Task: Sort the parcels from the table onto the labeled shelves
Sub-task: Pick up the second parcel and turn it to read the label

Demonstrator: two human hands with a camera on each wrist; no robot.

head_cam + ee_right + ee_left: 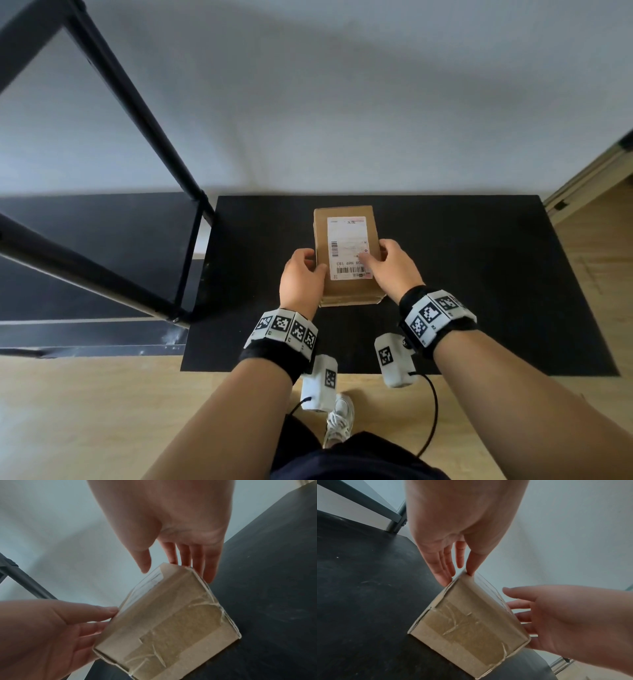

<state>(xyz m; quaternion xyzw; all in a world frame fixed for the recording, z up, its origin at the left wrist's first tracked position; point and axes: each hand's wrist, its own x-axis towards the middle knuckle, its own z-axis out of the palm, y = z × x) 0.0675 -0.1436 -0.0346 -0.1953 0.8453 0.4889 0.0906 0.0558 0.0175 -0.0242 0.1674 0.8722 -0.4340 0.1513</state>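
Note:
A brown cardboard parcel (pixel 346 253) with a white shipping label on top lies flat on the black table (pixel 479 274). My left hand (pixel 301 274) is against its left side, thumb on the top edge. My right hand (pixel 390 263) is against its right side, thumb over the label. The left wrist view shows the taped end of the parcel (pixel 467 628) with my left hand (pixel 452 561) holding its fingers straight along the side. From the right wrist, the parcel (pixel 171 622) has my right hand (pixel 180 555) touching its far edge with straight fingers.
A black metal shelf frame (pixel 137 120) stands at the left, its dark lower board (pixel 85 240) beside the table. A pale wall runs behind. Wooden floor lies in front, and a door frame (pixel 589 181) is at the right.

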